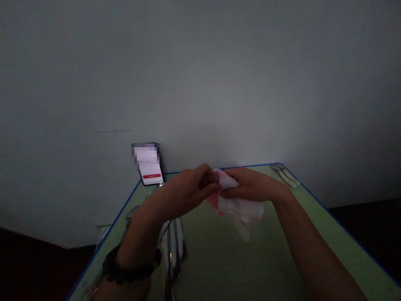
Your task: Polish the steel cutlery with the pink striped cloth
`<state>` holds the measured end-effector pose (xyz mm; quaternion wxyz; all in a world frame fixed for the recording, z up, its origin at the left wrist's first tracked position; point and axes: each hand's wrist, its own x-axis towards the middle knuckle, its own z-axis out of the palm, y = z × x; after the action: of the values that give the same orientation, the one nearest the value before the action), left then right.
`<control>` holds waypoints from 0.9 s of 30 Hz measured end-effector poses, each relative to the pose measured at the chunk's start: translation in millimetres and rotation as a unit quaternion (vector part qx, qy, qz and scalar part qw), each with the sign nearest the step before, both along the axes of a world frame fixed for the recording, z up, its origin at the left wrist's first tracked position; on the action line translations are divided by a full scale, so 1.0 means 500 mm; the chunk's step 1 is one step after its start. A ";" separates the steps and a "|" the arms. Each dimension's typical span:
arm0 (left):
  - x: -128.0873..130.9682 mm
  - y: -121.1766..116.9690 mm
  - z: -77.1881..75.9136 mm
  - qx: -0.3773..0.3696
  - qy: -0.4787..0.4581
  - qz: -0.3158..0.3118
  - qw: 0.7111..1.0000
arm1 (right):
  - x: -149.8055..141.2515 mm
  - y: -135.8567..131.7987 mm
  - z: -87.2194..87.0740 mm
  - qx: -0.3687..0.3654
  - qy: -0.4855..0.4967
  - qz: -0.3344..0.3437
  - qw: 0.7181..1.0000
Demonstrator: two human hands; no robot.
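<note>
Cloth [239, 207], pink and white, is bunched between the two hands above the green desk [225, 267], the left hand [200, 184] pinching its near side and the right hand [249, 184] clamped on it too, both grips closed, with a blurred pale end [242, 232] poking out below. Over on the left, metal cutlery [172, 246] lies partly behind the left forearm with its dark wristband [130, 269], while a lit phone [152, 165] leans on the wall [200, 83] and two pale-handled utensils [286, 175] rest side by side at the far right corner.
</note>
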<state>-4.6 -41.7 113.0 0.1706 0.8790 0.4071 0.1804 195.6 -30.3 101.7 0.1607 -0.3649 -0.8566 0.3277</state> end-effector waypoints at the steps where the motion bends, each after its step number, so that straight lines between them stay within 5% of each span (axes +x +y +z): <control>1: 0.000 0.001 -0.002 0.005 0.011 -0.001 1.000 | 0.001 0.001 -0.001 0.003 0.004 -0.003 1.000; 10: 0.012 0.015 -0.007 0.056 0.006 -0.040 0.998 | 0.004 0.001 -0.002 -0.039 0.072 -0.032 0.996; 20: 0.002 0.012 0.010 0.170 -0.086 0.113 0.975 | 0.002 -0.009 0.002 -0.134 0.135 -0.024 0.981; 27: -0.033 0.033 -0.001 0.172 -0.123 0.188 0.959 | 0.040 0.003 -0.001 -0.161 0.045 0.004 0.986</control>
<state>-21.0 -25.1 112.6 0.0286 0.7736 0.5040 0.3830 215.6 -29.1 101.4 0.1365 -0.3680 -0.7858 0.4780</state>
